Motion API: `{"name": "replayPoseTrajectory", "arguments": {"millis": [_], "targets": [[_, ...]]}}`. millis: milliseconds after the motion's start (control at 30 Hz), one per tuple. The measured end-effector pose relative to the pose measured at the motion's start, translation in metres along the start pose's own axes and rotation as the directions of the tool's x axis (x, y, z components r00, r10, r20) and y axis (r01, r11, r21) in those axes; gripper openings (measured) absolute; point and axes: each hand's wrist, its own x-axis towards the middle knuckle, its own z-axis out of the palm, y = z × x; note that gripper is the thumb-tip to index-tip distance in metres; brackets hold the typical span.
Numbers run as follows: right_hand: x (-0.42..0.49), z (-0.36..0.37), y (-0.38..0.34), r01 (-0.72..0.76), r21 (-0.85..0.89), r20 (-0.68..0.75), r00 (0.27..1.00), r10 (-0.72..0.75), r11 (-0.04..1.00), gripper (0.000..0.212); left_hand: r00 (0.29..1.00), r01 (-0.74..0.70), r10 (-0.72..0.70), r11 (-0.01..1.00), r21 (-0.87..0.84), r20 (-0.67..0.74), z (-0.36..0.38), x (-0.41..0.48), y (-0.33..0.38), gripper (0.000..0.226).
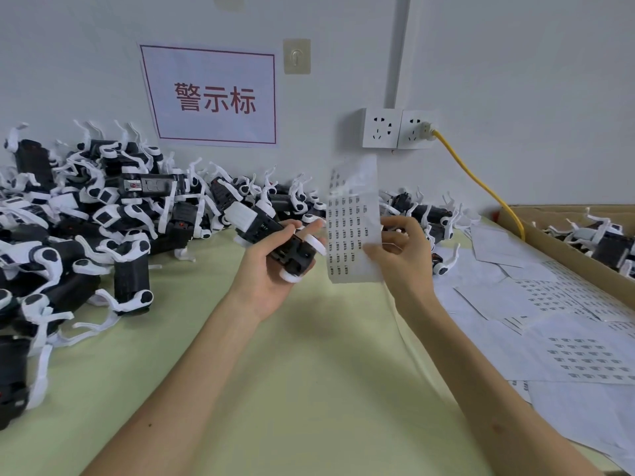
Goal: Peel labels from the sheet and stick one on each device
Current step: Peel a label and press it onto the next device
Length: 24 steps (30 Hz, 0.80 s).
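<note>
Head camera looks forward and down, close over the table [309, 372].

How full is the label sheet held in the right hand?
Partly used: the label sheet, pinched by the right hand, carries rows of printed labels across its left side, while its upper right part is bare.

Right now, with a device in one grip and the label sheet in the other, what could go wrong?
1. Both grips are busy: the left grip holds the device, the right grip pinches the label sheet, so peeling may loosen one hold.
2. The sheet's top curls over unsupported and could fold onto itself.
3. Loose sheets lie beside the right forearm; a sweep could scatter them.
</note>
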Motion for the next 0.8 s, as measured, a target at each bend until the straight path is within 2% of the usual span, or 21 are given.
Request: {"name": "replayPoseTrajectory", "arguments": {"millis": [100, 200, 333, 433, 567, 667, 800], "targets": [[-0.002, 0.001, -0.001, 0.045, -0.03, 0.052, 0.998, -0.043, 0.999, 0.043, 1.0, 0.017, -0.017, 0.992, 0.124, 0.003, 0.007, -0.002, -0.004, 0.003], [-0.003, 0.001, 0.0, 0.085, -0.035, 0.073, 0.994, -0.082, 0.996, 0.048, 0.999, 0.032, -0.021, 0.971, 0.237, -0.047, 0.011, -0.002, -0.011, 0.011], [-0.004, 0.0, 0.0, 0.144, -0.05, 0.099, 0.985, -0.138, 0.988, 0.049, 0.995, 0.058, -0.033, 0.96, 0.272, -0.096, 0.011, -0.003, -0.014, 0.013], [-0.004, 0.0, 0.0, 0.175, -0.08, 0.146, 0.976, -0.163, 0.981, 0.046, 0.996, 0.092, -0.088, 0.944, 0.317, -0.028, 0.008, -0.005, -0.011, 0.02], [-0.005, 0.001, 0.003, 0.219, -0.204, 0.275, 0.948, -0.159, 0.954, 0.035, 0.989, 0.105, -0.142, 0.889, 0.446, 0.049, 0.009, -0.007, -0.011, 0.044], [-0.006, 0.003, 0.005, 0.253, -0.308, 0.303, 0.94, -0.158, 0.917, 0.029, 0.992, 0.087, -0.121, 0.854, 0.513, 0.032, 0.009, -0.006, -0.014, 0.04], [-0.006, 0.004, 0.005, 0.227, -0.287, 0.275, 0.95, -0.147, 0.931, 0.02, 0.999, 0.032, -0.023, 0.862, 0.505, -0.023, 0.008, -0.004, -0.017, 0.037]]}}
